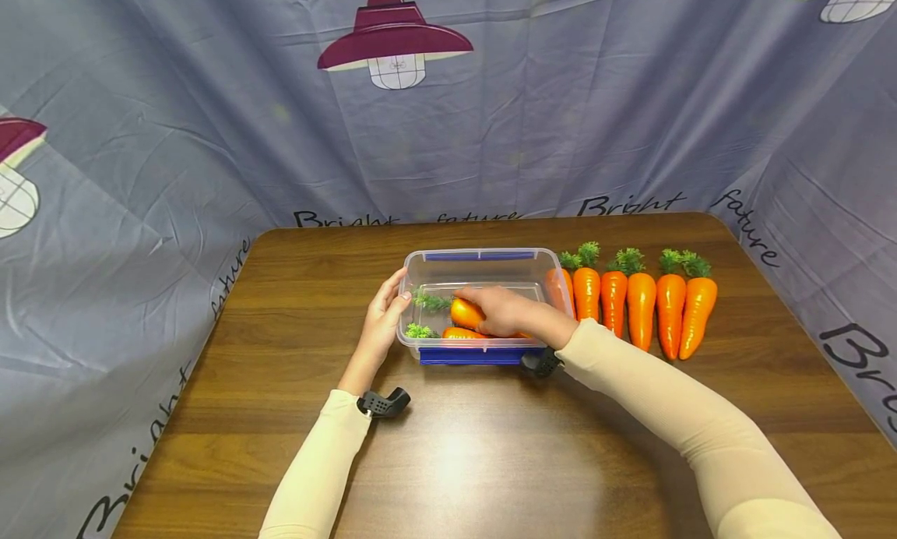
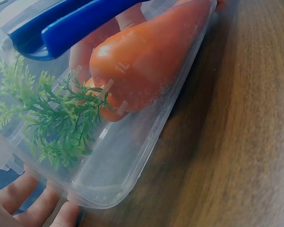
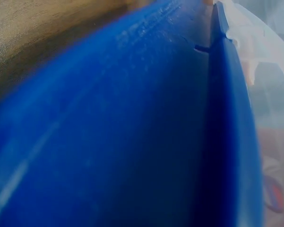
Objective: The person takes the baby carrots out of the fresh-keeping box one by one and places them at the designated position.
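Observation:
A clear plastic food box (image 1: 483,252) with blue side clips stands on the table. My left hand (image 1: 381,313) rests against its left end, thumb at the rim and fingers along the outer wall; the left wrist view shows fingertips near a corner. Reaching inside, my right hand (image 1: 501,311) grips an orange toy carrot (image 1: 466,313) with its green top toward the left. Another carrot (image 1: 459,333) lies along the near wall, its green leaves (image 2: 52,113) visible through the plastic. A blue clip (image 3: 108,123) fills most of the right wrist view, which hides the right fingers.
Right of the box, several carrots (image 1: 641,309) lie in a row on the wooden table (image 1: 308,290), leafy tops away from me. The nearest ones show partly through the box's right wall. A grey printed curtain (image 1: 532,134) hangs behind the table.

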The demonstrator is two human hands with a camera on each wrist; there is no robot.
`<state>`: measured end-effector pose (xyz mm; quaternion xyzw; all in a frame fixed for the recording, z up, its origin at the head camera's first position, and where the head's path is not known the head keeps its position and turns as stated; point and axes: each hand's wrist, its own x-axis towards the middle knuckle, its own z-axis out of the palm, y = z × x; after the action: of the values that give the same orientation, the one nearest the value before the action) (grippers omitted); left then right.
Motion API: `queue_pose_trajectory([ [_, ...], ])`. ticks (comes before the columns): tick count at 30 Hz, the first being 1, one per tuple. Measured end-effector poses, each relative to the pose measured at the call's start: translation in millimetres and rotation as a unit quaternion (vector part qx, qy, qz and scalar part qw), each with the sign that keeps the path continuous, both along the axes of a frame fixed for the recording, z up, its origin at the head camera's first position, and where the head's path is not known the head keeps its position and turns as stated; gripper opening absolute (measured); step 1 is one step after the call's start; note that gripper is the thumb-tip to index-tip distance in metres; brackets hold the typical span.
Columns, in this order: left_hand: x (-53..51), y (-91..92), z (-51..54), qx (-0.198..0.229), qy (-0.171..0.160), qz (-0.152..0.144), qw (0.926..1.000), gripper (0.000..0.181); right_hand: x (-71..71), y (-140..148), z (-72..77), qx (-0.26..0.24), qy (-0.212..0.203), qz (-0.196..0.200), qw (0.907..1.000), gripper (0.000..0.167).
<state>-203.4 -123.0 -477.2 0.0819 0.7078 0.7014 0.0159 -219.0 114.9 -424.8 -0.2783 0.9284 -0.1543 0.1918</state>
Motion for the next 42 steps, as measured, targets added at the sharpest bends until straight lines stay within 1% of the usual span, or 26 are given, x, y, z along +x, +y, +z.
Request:
queue_pose_trajectory([
  [4, -1.0, 0.3, -1.4, 0.003, 0.002, -0.002, 1.0, 0.052, 1.1, 0.0, 0.6, 0.014, 0.013, -0.004, 0.9998, 0.067],
  [7, -1.3, 0.3, -2.2, 0.006, 0.0, -0.002, 1.0, 0.052, 1.9, 1.0, 1.3, 0.007, 0.019, -0.007, 0.9998, 0.066],
  [9, -1.2, 0.3, -2.4, 0.007, -0.001, 0.0, 1.0, 0.052, 2.2, 2.0, 2.1, -0.006, 0.019, -0.013, 0.9997, 0.066],
  [12, -1.3, 0.4, -1.7, 0.005, 0.002, 0.004, 1.0, 0.051, 2.2, 4.3, 3.9, -0.031, 0.012, -0.032, 0.9989, 0.068],
  [15, -1.3, 0.8, -2.2, 0.006, 0.003, 0.004, 1.0, 0.051, 2.1, 8.1, 4.8, -0.06, 0.011, -0.051, 0.9968, 0.07],
  [18, -1.2, 0.9, -2.2, 0.009, 0.0, 0.003, 1.0, 0.051, 2.0, 13.3, 5.6, -0.09, 0.018, -0.059, 0.994, 0.072],
  [22, -1.4, 0.3, -3.0, 0.003, 0.0, 0.005, 1.0, 0.051, 2.4, 22.5, 10.1, -0.129, 0.027, -0.074, 0.9885, 0.073],
  [26, -1.4, -0.2, -3.1, 0.005, 0.002, 0.005, 1.0, 0.052, 1.2, 32.1, 17.8, -0.166, 0.037, -0.102, 0.9801, 0.074],
  [32, -1.7, -0.9, -2.5, 0.01, 0.001, 0.004, 0.9999, 0.052, -2.4, 43.3, 26.5, -0.221, 0.011, -0.138, 0.9654, 0.074],
  [38, -2.5, -0.6, -4.2, 0.011, -0.003, 0.002, 0.9999, 0.052, -3.5, 54.6, 30.8, -0.249, -0.008, -0.163, 0.9549, 0.074],
  [42, -2.4, -0.5, -3.7, 0.01, -0.003, -0.001, 0.9999, 0.052, -3.5, 63.1, 30.8, -0.266, -0.007, -0.17, 0.9488, 0.074],
])
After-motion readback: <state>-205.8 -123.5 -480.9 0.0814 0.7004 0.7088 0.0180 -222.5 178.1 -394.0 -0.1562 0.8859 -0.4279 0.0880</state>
